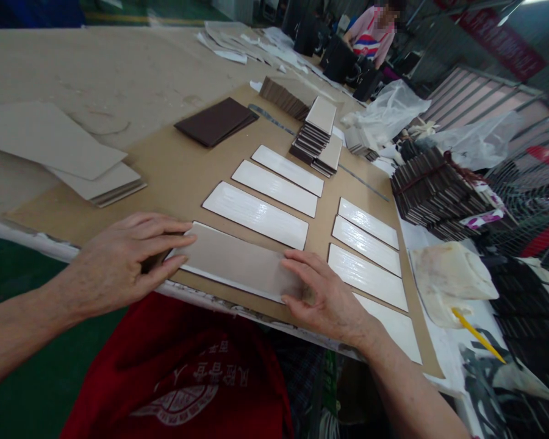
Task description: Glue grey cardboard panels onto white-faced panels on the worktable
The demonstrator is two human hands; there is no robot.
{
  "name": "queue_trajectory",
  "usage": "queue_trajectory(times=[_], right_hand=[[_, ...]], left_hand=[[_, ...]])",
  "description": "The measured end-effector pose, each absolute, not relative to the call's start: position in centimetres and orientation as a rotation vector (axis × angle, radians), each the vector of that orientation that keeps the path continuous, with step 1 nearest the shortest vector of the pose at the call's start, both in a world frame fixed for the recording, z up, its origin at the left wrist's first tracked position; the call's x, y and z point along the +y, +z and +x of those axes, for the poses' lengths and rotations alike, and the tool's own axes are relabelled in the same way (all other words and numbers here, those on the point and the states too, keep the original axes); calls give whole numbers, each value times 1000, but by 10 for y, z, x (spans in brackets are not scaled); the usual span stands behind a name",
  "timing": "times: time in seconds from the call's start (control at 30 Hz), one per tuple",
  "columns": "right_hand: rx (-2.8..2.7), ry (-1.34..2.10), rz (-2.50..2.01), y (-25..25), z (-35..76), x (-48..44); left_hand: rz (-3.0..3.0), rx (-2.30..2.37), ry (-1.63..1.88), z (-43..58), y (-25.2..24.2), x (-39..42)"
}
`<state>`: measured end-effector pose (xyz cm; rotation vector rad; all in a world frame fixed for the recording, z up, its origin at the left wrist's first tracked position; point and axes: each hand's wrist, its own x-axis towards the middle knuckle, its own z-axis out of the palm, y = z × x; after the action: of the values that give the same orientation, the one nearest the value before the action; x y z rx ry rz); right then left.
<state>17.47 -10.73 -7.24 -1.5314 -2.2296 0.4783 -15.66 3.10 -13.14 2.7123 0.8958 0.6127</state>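
Note:
Both hands are at a long grey-beige board [238,259] near the table's front edge. It lies over a white-faced strip, of which a thin rim shows along the near side. My left hand [132,259] holds the board's left end between thumb and fingers. The right end is held by my right hand [320,289], fingertips on top and thumb at the near edge. Just beyond lie white, glossy strips with dark edges, such as the nearest long strip [258,213]. Shorter glossy strips [368,275] form a column to the right.
Grey boards [50,143] lie at the left, dark brown sheets [215,121] further back. Stacked finished-looking pieces [320,131] stand beyond the strips. At the right are bundled dark pieces [439,189], a pale container [452,277] and a yellow stick [478,335]. A person [373,33] is in the background.

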Motion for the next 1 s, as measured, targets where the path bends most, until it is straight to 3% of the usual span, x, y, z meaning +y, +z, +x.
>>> queue_trajectory(times=[1.0], right_hand=[[-2237, 521, -1555, -84, 175, -112]], left_hand=[[2760, 769, 740, -159, -140, 37]])
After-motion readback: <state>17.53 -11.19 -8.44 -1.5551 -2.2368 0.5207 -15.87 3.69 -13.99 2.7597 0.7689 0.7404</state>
